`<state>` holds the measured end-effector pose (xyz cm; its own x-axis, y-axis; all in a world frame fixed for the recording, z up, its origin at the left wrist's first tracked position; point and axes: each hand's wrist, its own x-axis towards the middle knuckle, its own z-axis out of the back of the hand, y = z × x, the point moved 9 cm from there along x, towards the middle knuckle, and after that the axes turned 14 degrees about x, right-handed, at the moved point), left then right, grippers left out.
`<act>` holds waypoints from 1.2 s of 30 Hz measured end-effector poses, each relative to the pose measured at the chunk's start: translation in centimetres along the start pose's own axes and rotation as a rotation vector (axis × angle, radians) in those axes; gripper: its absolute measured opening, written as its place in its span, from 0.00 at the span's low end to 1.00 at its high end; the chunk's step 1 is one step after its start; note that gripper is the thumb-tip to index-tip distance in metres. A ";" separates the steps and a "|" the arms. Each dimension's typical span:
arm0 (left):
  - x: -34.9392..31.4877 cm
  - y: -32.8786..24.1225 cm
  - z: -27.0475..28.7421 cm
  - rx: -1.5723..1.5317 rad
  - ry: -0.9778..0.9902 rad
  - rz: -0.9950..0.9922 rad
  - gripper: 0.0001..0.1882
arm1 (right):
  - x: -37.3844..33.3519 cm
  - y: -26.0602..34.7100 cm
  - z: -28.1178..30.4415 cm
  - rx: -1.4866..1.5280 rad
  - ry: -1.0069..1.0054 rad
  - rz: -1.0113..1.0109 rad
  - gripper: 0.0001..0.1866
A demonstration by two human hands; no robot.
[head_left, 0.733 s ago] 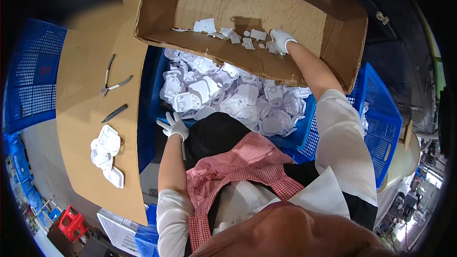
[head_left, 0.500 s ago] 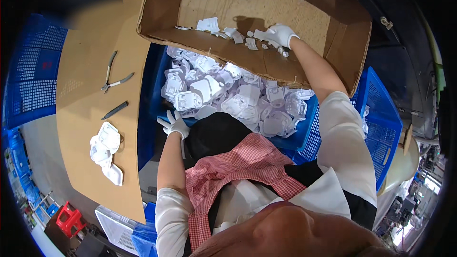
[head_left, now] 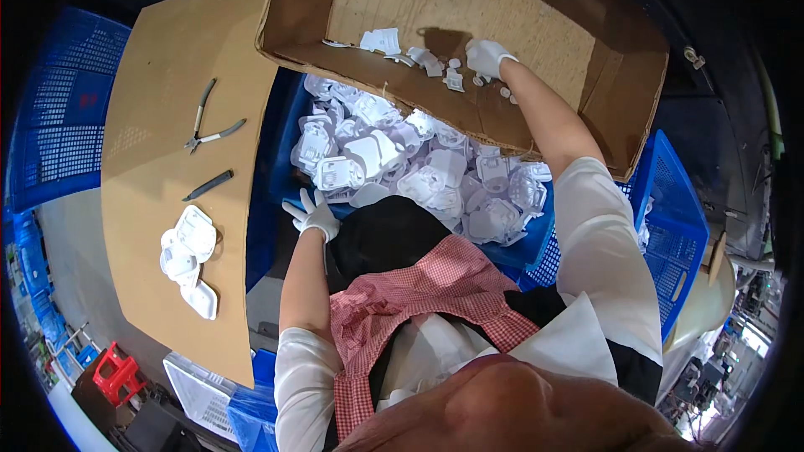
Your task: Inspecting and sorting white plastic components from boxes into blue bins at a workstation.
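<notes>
My right hand [head_left: 488,59], in a white glove, reaches into the open cardboard box [head_left: 394,85]. Its fingers are curled down among white plastic scraps [head_left: 425,61] along the box's near side; whatever lies in them is hidden. Gloved in white too, my left hand [head_left: 313,216] hangs with fingers spread and nothing in it. It is beside the near left edge of a blue crate [head_left: 285,155] heaped with molded white plastic parts [head_left: 373,153].
On the brown board [head_left: 159,59] at left lie cutting pliers [head_left: 201,125], a dark-handled knife [head_left: 208,186] and several white plastic parts [head_left: 188,255]. Blue perforated crates stand at the far left [head_left: 63,117] and right [head_left: 670,234]. A red stool [head_left: 119,375] stands lower left.
My right hand has moved a little left over the scraps, and the white strip that showed at its fingertips is now out of sight. The view has shifted slightly.
</notes>
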<state>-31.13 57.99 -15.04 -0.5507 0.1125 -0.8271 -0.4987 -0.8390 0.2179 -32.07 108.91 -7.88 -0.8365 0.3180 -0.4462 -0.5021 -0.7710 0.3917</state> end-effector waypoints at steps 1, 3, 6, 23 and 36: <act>0.0 0.0 0.0 0.005 -0.003 0.002 0.52 | 0.0 0.3 0.1 -0.109 0.004 0.050 0.10; -0.1 0.0 0.0 -0.004 0.003 0.000 0.52 | -0.2 -0.1 -1.5 0.611 0.153 -0.057 0.08; -0.3 -0.1 0.1 -0.005 0.010 -0.001 0.52 | -1.2 -1.0 -4.3 0.887 0.148 -0.359 0.05; -0.2 0.0 0.2 -0.013 -0.013 -0.012 0.51 | 3.5 5.7 -5.0 0.744 0.220 -0.371 0.19; -0.1 0.0 0.1 -0.014 -0.025 -0.020 0.52 | 1.5 5.9 -2.5 0.343 -0.219 -0.045 0.21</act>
<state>-31.12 58.08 -14.92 -0.5574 0.1421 -0.8180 -0.5001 -0.8439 0.1942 -35.71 103.41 -8.26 -0.8206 0.4853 -0.3018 -0.5522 -0.5370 0.6378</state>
